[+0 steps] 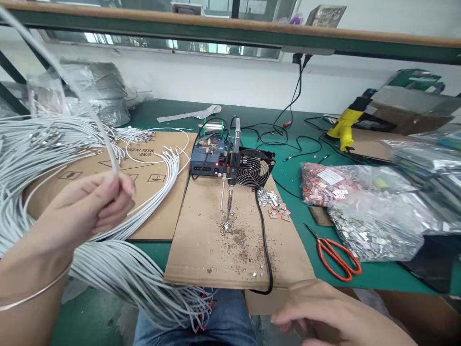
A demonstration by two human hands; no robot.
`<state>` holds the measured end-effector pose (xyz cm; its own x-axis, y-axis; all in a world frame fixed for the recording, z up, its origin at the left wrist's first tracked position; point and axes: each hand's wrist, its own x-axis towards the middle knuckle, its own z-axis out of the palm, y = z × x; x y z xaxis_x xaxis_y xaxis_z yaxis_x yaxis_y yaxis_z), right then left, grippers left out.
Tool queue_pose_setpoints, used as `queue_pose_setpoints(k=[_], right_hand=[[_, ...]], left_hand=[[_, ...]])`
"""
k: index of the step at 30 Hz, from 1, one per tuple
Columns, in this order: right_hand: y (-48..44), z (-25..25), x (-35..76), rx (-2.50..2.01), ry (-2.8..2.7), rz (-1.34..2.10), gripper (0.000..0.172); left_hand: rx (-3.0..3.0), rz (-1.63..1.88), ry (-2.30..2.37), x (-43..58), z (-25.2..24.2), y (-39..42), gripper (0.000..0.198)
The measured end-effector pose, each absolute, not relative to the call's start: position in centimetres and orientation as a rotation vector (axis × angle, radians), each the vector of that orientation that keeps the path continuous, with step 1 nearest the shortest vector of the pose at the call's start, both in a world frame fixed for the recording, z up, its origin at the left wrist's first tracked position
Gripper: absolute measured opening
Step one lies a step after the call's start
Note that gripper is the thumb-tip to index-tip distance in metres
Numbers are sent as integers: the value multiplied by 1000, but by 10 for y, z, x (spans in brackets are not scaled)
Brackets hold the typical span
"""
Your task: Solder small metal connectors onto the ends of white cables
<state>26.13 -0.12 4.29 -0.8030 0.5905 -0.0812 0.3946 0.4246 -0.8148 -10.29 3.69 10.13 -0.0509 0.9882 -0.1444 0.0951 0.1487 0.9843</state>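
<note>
My left hand point(104, 204) is closed on a grey-white cable point(95, 117), pinched between thumb and fingers. The cable rises from the grip and runs out of view at the upper left. My right hand point(324, 312) hovers by the front edge of the bench, fingers loosely bent and apart, with nothing visible in them. Between the hands, a soldering iron point(232, 178) stands tip down in a holder over the cardboard point(201, 245), its tip at a small heap of solder bits point(226, 226). Small metal connectors point(268, 198), some with orange parts, lie right of it.
Cable bundles point(129, 274) fill the left side and hang over the bench edge. A blue solder feeder point(207, 158) with a wire spool and a fan point(252, 170) stand behind. Orange-handled scissors point(336, 257), bags of parts point(374, 226) and a yellow heat gun point(345, 126) lie right.
</note>
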Motion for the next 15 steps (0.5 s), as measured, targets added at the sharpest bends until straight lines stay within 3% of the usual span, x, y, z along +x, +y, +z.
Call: queue_pose_setpoints(k=[5,8,10,13,15], right_hand=[[-1,25,227,-871,-1972,1409,37],[-1,17,205,-800,-1688,1453,38],[0,14,193,-846,-1560,1476,28],[2,11,180,-998,-1513,1470,20],[2,7,175,-1007,-1593,1441,21]], left_hand=[[1267,684,1057,-62,96,5,40],[1527,257,950,-39,80,1,30],[1562,118,996,-30,66,0,29],[1450,129,965,-22,41,-5,28],[1304,317,865,-15,24,-8,31]])
